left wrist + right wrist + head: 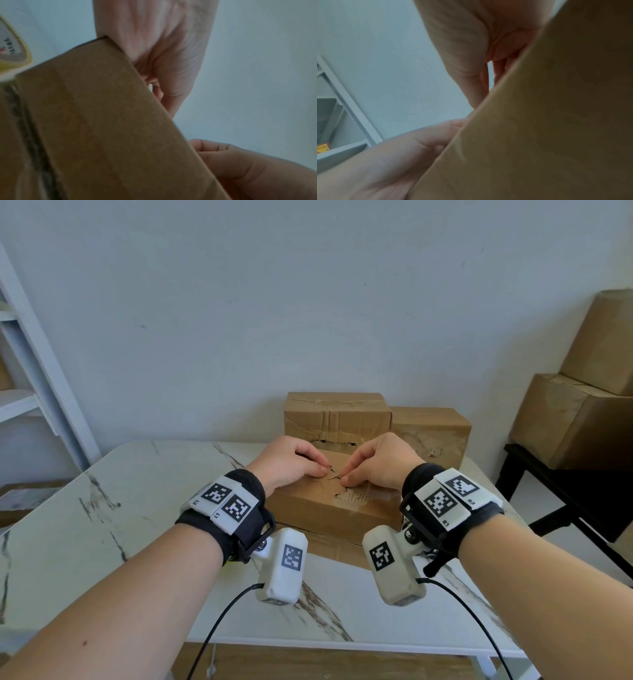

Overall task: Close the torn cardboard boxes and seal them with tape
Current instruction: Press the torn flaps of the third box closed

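Both hands down on top of the nearest cardboard box [308, 505], on the marble-patterned tabletop [137, 508] straight ahead and close to the body. Left hand [291, 465] and right hand [380, 465] facing each other across the middle of the lid, fingers curled, tips almost meeting over a jagged tear [334, 479] in the top face. Each seemingly pinching or pressing a ragged edge of the card; hard to tell pinch from press, since the fingertips hide the contact. Wrist views blurred: only the box's side wall [102, 128] and the heel of each hand.

Long axis of the box running left to right, slightly skewed, near edge facing the body. Tear roughly midway along that axis, a stripped corrugated patch [352, 498] just nearer the body and closer to the right hand. Neither hand clearly nearer the tear; both equally placed to push its edges together.

Two more battered boxes behind, a taller one [337, 416] and a lower one [431, 429] to its right, against the wall. A roll of tape [15, 54] glimpsed at the left wrist view's edge, beside the box on the left side, hidden from the head view. Judged step: flattening the torn edges, tape not yet applied; left hand likely better placed to fetch the roll
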